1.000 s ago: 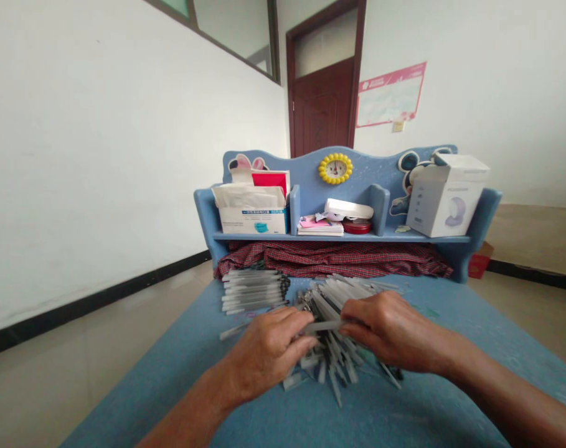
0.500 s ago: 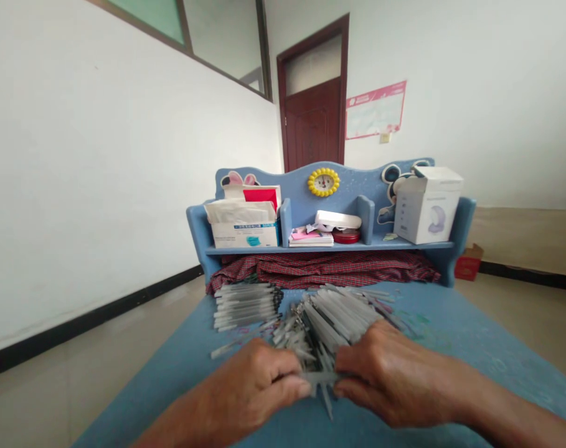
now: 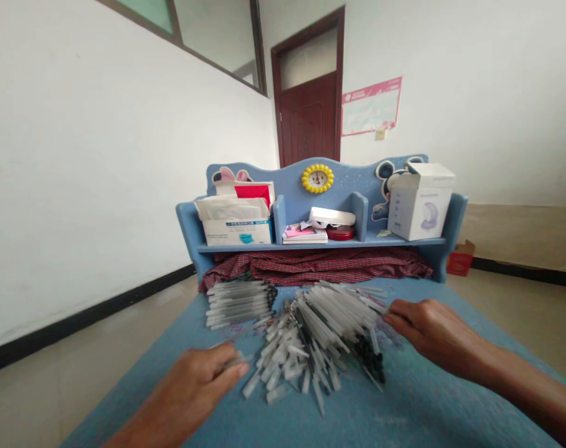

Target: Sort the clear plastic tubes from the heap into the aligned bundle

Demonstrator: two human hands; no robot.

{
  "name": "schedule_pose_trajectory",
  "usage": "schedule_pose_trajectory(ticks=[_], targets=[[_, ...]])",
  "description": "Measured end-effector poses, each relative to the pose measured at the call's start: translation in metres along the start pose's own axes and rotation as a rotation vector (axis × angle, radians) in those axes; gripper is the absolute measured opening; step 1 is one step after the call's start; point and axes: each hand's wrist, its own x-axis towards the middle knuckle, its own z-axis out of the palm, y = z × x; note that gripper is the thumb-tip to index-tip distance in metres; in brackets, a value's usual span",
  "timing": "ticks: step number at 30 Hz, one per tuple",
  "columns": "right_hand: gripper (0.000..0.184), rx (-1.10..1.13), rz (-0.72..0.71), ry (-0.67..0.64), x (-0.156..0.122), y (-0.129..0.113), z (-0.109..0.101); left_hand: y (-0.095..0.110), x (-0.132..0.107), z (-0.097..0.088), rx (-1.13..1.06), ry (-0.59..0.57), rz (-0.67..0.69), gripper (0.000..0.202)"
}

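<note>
My left hand [image 3: 203, 376] is closed over the blue table, left of the loose pile, with a translucent pen [image 3: 236, 361] between thumb and fingers, blurred and partly hidden. At the right of the pile, my right hand [image 3: 418, 323] pinches the end of a pale pen barrel [image 3: 373, 303]. Long frosted pen barrels [image 3: 339, 311] lie heaped in the middle. Short translucent caps [image 3: 278, 361] spread in front of them, and small black parts [image 3: 371, 358] sit at the right. A neat row of pens [image 3: 238, 305] with dark ends lies at the back left.
Behind the pens, a red checked cloth [image 3: 311, 266] is bunched under a blue shelf [image 3: 245, 247]. On the shelf stand a mask box [image 3: 236, 230], booklets [image 3: 304, 236], a red round tin [image 3: 340, 233] and a white box [image 3: 420, 205]. A yellow clock [image 3: 317, 179] is on the backboard.
My hands have drawn apart from where they met on one piece before the pile. The left moved left with the pen; the right moved right and away to the barrels.
</note>
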Motion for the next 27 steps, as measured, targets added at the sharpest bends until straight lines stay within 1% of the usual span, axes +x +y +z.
schedule_pose_trajectory(ticks=[1,2,5,7,10,13,17,20,23,27], targets=[[0.035,-0.061,0.021,0.01,0.012,-0.008,0.003,0.008,0.008,0.004,0.063,-0.055,0.024,0.034],[0.035,-0.112,0.035,0.025,0.024,-0.017,0.005,0.017,0.017,0.009,0.122,-0.083,0.032,0.031],[0.035,-0.195,0.07,0.032,0.056,-0.043,0.011,0.038,0.035,0.024,0.266,-0.096,0.039,0.021],[0.035,-0.207,0.084,0.022,0.071,-0.053,0.016,0.044,0.041,0.033,0.307,-0.12,0.04,0.019],[0.035,-0.207,0.089,0.012,0.081,-0.058,0.025,0.045,0.04,0.04,0.301,-0.124,0.047,0.02],[0.037,-0.211,0.099,0.022,0.081,-0.057,0.031,0.038,0.037,0.039,0.271,-0.104,0.042,0.024],[0.042,-0.213,0.118,0.087,0.078,-0.05,0.029,0.018,0.04,0.022,0.258,-0.066,-0.039,0.032],[0.042,-0.178,0.125,0.083,0.079,-0.044,0.025,-0.001,0.048,0.012,0.352,-0.089,-0.113,0.025],[0.043,-0.135,0.122,0.069,0.081,-0.039,0.023,-0.017,0.055,0.012,0.417,-0.133,-0.14,0.013],[0.042,-0.091,0.095,0.085,0.08,-0.036,0.023,-0.029,0.062,0.02,0.414,-0.166,-0.126,0.011]])
